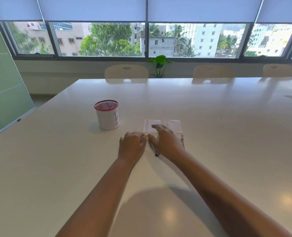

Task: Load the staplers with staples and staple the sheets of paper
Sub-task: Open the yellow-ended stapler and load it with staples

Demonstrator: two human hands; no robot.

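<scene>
While both forearms reach out over the white worktop (210, 134), the hands meet just in front of the paper sheets (173, 125), which lie flat to the right of the red-rimmed pen cup (107, 115). Left hand (132, 144): fingers curled knuckles-up, tips at a small yellow item (148, 137), probably a stapler part or staple box; whether it pinches it, cannot tell. Right hand (165, 141): fingers loosely extended over the near edge of the sheets, palm down, covering most of a metal stapler (156, 151). That stapler's long axis runs toward the person, its near end showing between the wrists. A second stapler, red-tipped (182, 140), lies just right of the right hand, parallel. Judgement: loading step; right hand is nearer both staplers.
</scene>
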